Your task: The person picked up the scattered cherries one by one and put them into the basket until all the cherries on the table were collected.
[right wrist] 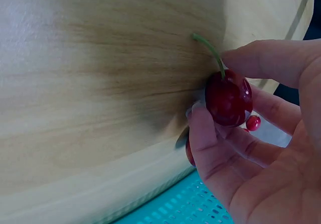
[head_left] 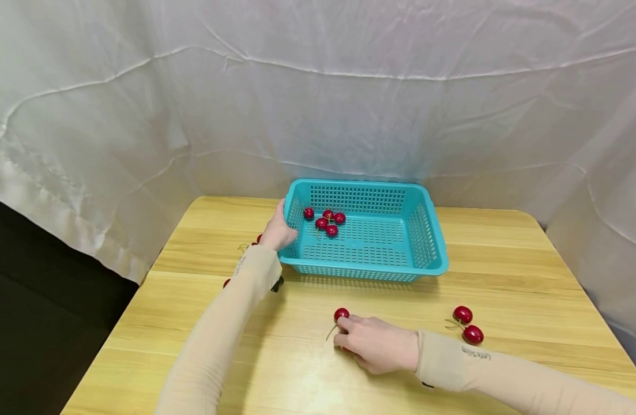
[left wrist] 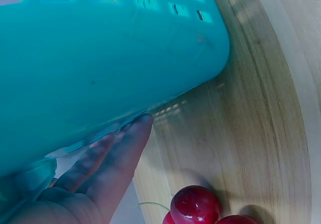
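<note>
Fingers of your left hand [head_left: 279, 231] grip the left end of a teal plastic basket [head_left: 380, 233], apparently to steady it, while your right hand [head_left: 377, 346] bends beside a stemmed cherry [head_left: 341, 313] on the bench [head_left: 504, 259] in the head view. Five cherries lie inside; your left sleeve [head_left: 255, 271] partly hides others. From the left wrist, your fingers lie along the basket's outer wall, nearby cherries [left wrist: 195, 205] cropped below. From the right wrist, you pinch a cherry with a green stem [right wrist: 228, 101], likely against rolling; another sits half hidden behind a finger.

Long beige sleeves [head_left: 211, 340] — dark lettering [head_left: 475, 353] near cuffs [head_left: 442, 364] — small black piece [head_left: 278, 284] at left one.
</note>
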Motion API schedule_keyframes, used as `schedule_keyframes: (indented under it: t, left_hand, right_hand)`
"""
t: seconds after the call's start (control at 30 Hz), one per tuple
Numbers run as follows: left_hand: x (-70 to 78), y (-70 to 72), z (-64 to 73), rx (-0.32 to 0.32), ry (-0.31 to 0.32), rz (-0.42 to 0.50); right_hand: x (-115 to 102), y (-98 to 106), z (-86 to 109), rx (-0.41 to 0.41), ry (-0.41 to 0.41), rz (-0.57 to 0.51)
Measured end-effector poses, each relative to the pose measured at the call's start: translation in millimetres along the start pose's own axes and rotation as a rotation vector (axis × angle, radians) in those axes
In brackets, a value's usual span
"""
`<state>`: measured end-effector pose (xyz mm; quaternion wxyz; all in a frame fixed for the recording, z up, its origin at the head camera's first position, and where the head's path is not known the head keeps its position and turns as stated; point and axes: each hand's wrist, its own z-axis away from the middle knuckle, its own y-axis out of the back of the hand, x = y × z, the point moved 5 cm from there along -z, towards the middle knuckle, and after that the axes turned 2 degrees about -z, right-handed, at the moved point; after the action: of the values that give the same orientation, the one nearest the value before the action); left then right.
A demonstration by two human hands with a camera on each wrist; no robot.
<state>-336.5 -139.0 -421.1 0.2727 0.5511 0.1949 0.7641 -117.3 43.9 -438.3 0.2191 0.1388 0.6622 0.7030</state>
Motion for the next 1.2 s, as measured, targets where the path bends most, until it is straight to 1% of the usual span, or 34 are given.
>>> schedule_keyframes:
  t: [0.3, 0.8, 1.07, 1.2]
  left_hand:
    - [0.4, -0.2, 0.4, 0.001, -0.003, -0.009]
    - [-0.6, -0.5, -0.2, -0.006, 0.01, -0.013]
    - [-0.7, -0.6, -0.8, -0.004, 0.012, -0.01]
    - [0.0, -0.7, -0.3, -0.004, 0.011, -0.008]
  right_hand:
    - [0.2, -0.7, -0.6, 0.026, -0.001, -0.015]
    - [3.7, -6.0, 1.0, 0.004, -0.015, -0.033]
    - [4.6, -0.7, 2.3, 0.01, -0.014, -0.014]
    - [6.1, 2.3, 3.1, 0.015, -0.028, -0.054]
